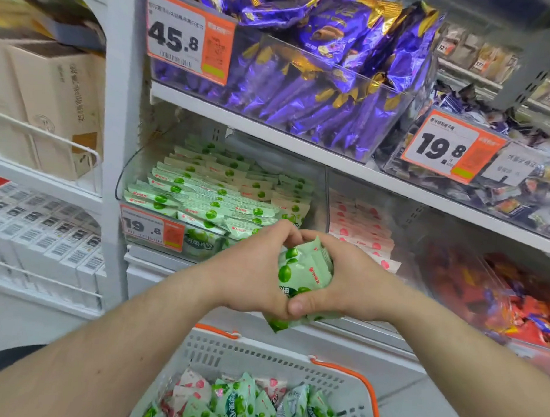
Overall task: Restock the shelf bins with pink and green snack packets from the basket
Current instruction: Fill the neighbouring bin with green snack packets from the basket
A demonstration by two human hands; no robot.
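My left hand (249,270) and my right hand (349,284) together clasp a bunch of green snack packets (302,272), fingers curled round it from both sides. The bunch is held just in front of the clear bin of green packets (205,192) on the middle shelf. To the right of that bin stands the clear bin of pink packets (361,234). Below my arms is the white basket (261,356) with orange handles, holding mixed green and pink packets (243,402).
A bin of purple packets (320,84) sits on the shelf above, with orange price tags (189,37). A bin of red and orange sweets (500,297) is at the right. White boxes (39,236) fill the left shelving.
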